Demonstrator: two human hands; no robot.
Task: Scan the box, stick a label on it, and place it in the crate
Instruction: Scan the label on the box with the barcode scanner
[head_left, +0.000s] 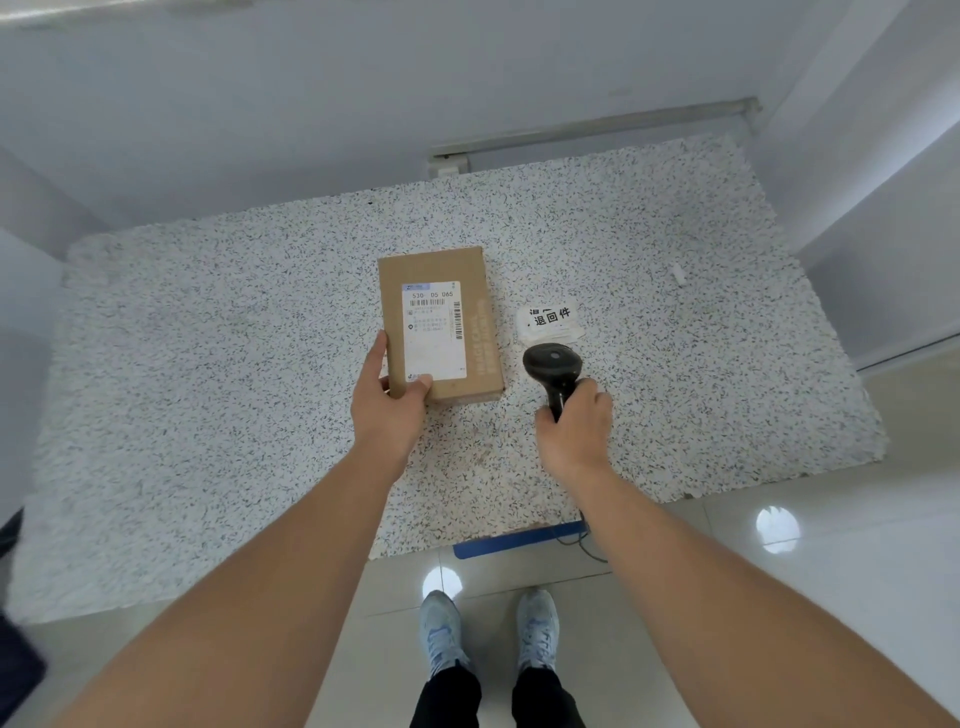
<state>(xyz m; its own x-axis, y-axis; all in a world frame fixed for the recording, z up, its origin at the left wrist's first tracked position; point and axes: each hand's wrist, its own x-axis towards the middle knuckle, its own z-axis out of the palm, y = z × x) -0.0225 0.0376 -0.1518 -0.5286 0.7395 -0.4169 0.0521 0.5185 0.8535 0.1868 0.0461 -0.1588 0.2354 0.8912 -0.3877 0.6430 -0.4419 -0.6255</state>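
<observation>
A flat brown cardboard box lies on the speckled table, a white shipping label with barcodes on its top face. My left hand grips the box's near left corner, thumb on the label. My right hand is closed around the handle of a black handheld scanner, whose head sits just right of the box. A small stack of white labels with black characters rests beyond the scanner head. No crate is visible.
White walls close in the table at the back and right. A small white scrap lies far right on the table. A blue strip and the scanner's cable hang at the near edge. My shoes stand on the tiled floor below.
</observation>
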